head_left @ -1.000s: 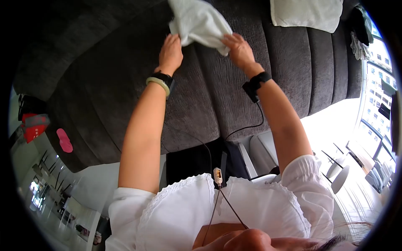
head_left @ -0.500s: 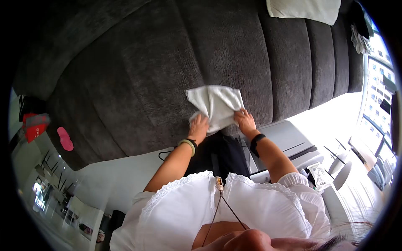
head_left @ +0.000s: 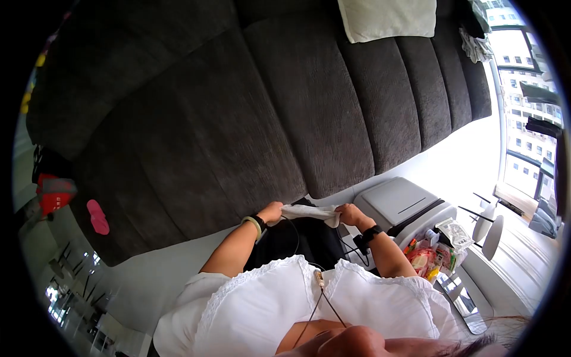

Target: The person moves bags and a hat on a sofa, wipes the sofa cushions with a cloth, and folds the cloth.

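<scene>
A white cloth (head_left: 310,213) is stretched between my two hands, low over my dark-clothed lap and just in front of the sofa edge. My left hand (head_left: 271,213) is closed on its left end, and my right hand (head_left: 351,215) grips the right end. Beyond them spreads the dark grey ribbed sofa (head_left: 226,131). Each wrist wears a black band, and the left one also has a pale bangle.
A cream cushion (head_left: 389,19) lies at the sofa's far side. Pink slipper-shaped item (head_left: 97,217) and red bag (head_left: 56,195) are at the left. On the right stand a grey-white box (head_left: 395,201) and colourful packets (head_left: 425,259).
The cloth came off the sofa towards my body and is now pulled into a narrow band. Both hands have drawn back with it. The view has shifted, showing more packets at the right.
</scene>
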Available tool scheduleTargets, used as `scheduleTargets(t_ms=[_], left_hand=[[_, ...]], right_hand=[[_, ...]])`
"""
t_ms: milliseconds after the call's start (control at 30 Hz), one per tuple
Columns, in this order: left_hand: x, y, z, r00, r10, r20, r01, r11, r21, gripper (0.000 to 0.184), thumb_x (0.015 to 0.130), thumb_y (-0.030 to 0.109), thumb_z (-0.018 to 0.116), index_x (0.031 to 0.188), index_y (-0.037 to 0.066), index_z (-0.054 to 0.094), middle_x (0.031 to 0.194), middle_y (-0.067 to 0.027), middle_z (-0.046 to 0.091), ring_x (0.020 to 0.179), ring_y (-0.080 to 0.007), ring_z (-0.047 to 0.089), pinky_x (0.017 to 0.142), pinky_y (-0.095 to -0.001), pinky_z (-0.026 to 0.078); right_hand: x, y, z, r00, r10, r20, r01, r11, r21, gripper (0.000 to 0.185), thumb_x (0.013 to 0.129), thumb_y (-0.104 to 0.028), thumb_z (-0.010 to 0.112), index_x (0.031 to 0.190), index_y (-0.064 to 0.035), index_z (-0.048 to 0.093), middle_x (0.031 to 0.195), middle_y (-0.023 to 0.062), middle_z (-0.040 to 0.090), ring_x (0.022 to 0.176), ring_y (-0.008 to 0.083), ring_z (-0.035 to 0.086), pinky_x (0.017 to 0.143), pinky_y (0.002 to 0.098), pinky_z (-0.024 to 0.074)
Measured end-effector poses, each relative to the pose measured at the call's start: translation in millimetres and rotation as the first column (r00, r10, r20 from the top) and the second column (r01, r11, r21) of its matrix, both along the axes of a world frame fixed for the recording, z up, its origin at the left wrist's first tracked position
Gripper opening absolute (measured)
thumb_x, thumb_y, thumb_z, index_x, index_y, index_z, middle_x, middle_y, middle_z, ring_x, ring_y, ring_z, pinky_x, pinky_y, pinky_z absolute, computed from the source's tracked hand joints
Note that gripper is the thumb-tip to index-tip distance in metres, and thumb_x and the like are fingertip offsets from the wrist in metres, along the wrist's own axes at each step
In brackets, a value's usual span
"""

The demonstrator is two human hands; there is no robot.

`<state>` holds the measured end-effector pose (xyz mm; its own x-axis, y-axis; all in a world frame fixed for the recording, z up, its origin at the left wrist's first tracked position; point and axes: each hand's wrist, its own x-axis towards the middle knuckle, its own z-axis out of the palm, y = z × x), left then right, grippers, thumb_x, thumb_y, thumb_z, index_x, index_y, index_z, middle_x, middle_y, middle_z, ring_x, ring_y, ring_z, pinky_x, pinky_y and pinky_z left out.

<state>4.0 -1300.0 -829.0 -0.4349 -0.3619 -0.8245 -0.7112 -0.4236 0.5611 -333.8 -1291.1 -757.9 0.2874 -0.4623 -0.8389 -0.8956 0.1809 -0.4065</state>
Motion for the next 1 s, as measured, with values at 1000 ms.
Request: scheduleTargets(t_ms=[1000], left_hand=[[-85,-360,213,0.883,0.454,-0.124,-0.377,0.527,-0.761,0.015,0.082,0.009,0.061,0.094,0.001,0.059,0.083,-0.0163,0.064,0.077,-0.031,0.063,0.068,-0.0378,0.048]], right_hand=[[-88,-457,156,0.906,0.237,0.351,0.167,0.562,-0.81,0.047,0.068,0.009,0.047,0.109,-0.0031,0.065,0.108,0.0197,0.064,0.104,0.0388,0.058,0.093,0.0427,0.0468]])
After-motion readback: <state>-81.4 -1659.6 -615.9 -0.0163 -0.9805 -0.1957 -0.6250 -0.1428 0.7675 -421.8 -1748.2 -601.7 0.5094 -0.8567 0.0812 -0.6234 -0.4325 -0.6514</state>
